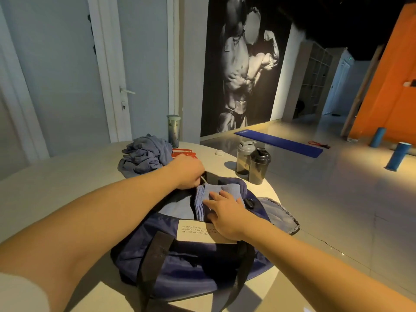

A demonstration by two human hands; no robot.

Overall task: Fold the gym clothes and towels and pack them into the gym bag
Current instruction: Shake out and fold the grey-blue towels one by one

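Observation:
A dark blue gym bag [186, 266] with black straps lies open on the round white table [67, 194]. A folded blue towel [203, 194] sits in its opening. My right hand [225, 215] lies on the towel with its fingers spread flat. My left hand [188, 174] grips the far edge of the bag's opening, fingers curled, with a thin white cord beside it. A crumpled grey-blue garment [144, 156] lies unfolded on the table beyond the bag.
Two shaker bottles [253, 164] stand at the table's right edge. A tall tumbler [173, 130] and a red band [183, 152] lie behind the garment, a small white object [218, 152] further right. A blue mat [279, 143] and blue foam rollers [397, 158] are on the floor.

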